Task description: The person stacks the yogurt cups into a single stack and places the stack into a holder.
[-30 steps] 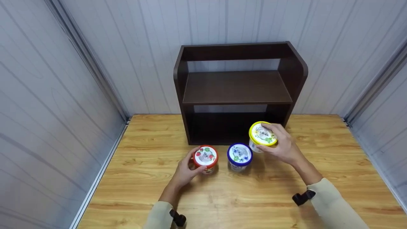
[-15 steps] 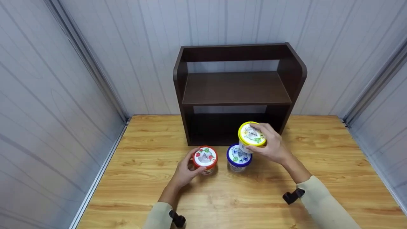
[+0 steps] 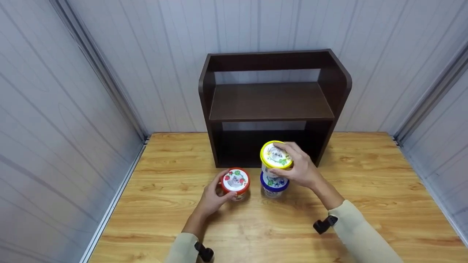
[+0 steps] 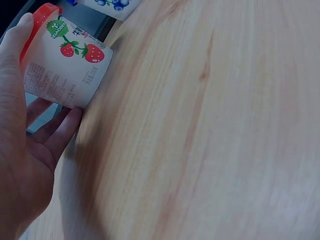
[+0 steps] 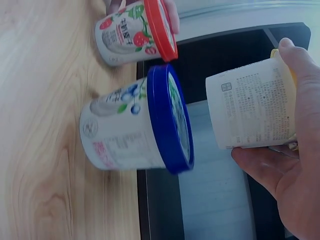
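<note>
My left hand (image 3: 212, 197) grips a red-lidded tub with strawberries (image 3: 236, 180) by its sides; the left wrist view shows the tub's base at the wooden table. A yellow-lidded tub (image 3: 272, 155) is raised in my right hand (image 3: 301, 168), thumb and fingers around its lid end. Below it a blue-lidded tub with blueberries (image 3: 274, 188) stands upright on the table, its lid partly covered in the head view. A gap shows between the yellow-lidded tub's base (image 5: 217, 112) and the blue lid (image 5: 172, 120) in the right wrist view.
Behind the tubs stands a dark brown two-tier shelf (image 3: 272, 100), its lower compartment (image 3: 241, 146) facing me. The wooden table (image 3: 175, 153) is bounded by pale panelled walls (image 3: 175, 73) at the back and both sides.
My right hand has carried the yellow-lidded tub leftward, from right of the blue-lidded tub to over it. My left hand stays on the red-lidded tub.
</note>
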Demonstrator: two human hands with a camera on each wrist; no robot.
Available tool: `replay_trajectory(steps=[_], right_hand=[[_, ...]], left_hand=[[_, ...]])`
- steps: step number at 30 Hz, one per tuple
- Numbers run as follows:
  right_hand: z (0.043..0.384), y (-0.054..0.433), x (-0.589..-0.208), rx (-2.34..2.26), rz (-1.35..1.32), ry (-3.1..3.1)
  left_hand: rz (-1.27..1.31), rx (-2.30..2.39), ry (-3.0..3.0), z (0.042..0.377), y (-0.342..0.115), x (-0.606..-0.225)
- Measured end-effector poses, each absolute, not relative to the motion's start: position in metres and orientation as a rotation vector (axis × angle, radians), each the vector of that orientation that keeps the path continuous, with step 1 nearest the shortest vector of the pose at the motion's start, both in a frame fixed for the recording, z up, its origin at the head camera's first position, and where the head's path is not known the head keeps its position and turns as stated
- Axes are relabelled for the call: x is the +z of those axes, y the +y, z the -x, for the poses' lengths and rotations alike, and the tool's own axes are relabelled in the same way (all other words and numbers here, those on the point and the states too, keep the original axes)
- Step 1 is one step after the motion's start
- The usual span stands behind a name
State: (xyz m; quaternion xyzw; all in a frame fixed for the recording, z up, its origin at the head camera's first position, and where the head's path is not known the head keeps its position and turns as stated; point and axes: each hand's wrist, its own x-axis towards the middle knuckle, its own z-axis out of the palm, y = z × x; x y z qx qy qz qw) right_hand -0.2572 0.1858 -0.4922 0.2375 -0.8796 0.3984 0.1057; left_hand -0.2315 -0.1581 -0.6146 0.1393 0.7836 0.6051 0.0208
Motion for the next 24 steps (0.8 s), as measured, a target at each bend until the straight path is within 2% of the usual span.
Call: replay_trajectory(steps=[24], right_hand=[[0.253,0.128,-0.495,1.231,-0.873,-2.530]], left_hand=[[-0.392,1.868,2.422,0.230,-0.155,-0.611]])
